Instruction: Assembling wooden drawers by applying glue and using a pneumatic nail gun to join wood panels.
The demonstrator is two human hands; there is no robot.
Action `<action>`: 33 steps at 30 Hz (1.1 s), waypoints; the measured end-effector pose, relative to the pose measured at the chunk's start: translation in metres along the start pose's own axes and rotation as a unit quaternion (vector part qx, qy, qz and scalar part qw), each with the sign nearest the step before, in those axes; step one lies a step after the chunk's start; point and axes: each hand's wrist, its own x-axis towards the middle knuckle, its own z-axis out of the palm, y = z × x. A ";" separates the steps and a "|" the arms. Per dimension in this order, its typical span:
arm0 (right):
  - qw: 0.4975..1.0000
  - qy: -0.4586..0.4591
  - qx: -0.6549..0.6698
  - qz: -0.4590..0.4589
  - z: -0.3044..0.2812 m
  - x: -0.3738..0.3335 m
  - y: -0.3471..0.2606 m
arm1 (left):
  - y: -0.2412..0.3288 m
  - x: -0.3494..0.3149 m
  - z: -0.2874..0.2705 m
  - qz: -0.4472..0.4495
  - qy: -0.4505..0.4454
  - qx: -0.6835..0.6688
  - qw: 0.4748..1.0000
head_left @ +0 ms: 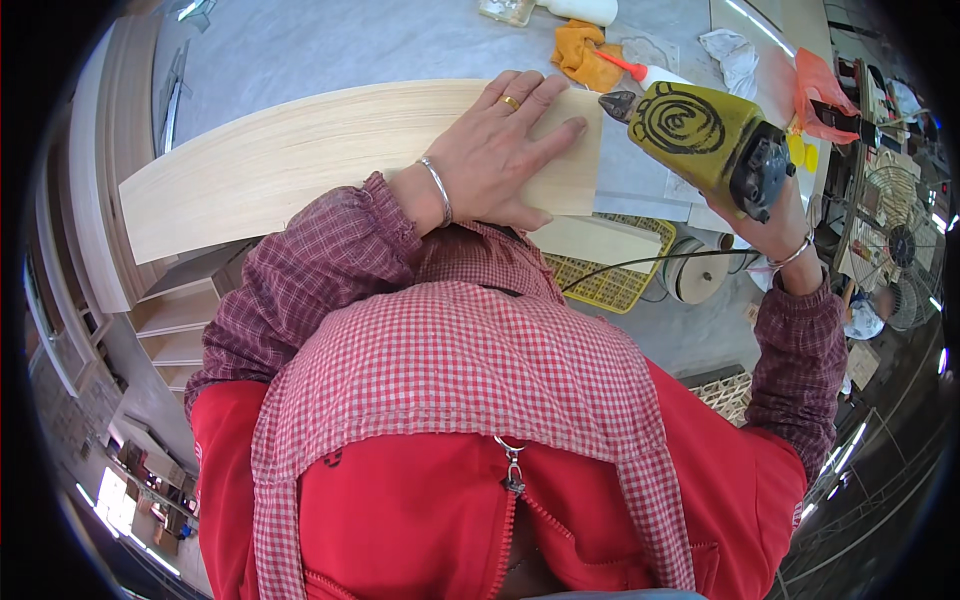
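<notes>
Apparently hand-drawn, black loops (683, 123) mark the yellow tool (705, 143).

The board (330, 150) lies across the worktable (320, 45), with the left hand (515, 150) on its right part. Beyond its right end is the power tool (695, 150), in the right hand (775, 232). Behind the board lie a cloth (582, 55) and, right of that, a bottle (658, 75). Before it, a crate (608, 288) appears to sit lower than the worktable. Shelves (180, 318) stand left, a fan (898, 240) far right.
</notes>
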 end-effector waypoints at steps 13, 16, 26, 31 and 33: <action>0.998 -0.017 0.041 -0.050 0.012 -0.034 0.003 | -0.006 -0.004 -0.001 -0.012 0.016 -0.014 1.000; 0.998 -0.026 0.039 -0.052 0.014 -0.031 0.001 | -0.007 -0.003 -0.001 -0.017 0.019 -0.010 1.000; 0.992 -0.103 0.078 0.009 0.003 -0.021 -0.007 | -0.009 -0.003 -0.004 -0.028 0.019 0.000 0.999; 0.988 -0.097 0.107 0.058 0.012 -0.037 -0.010 | -0.012 -0.003 -0.001 -0.026 0.028 -0.002 0.999; 0.985 -0.067 0.128 0.092 0.020 -0.055 -0.013 | -0.014 -0.004 0.002 -0.023 0.033 -0.008 0.999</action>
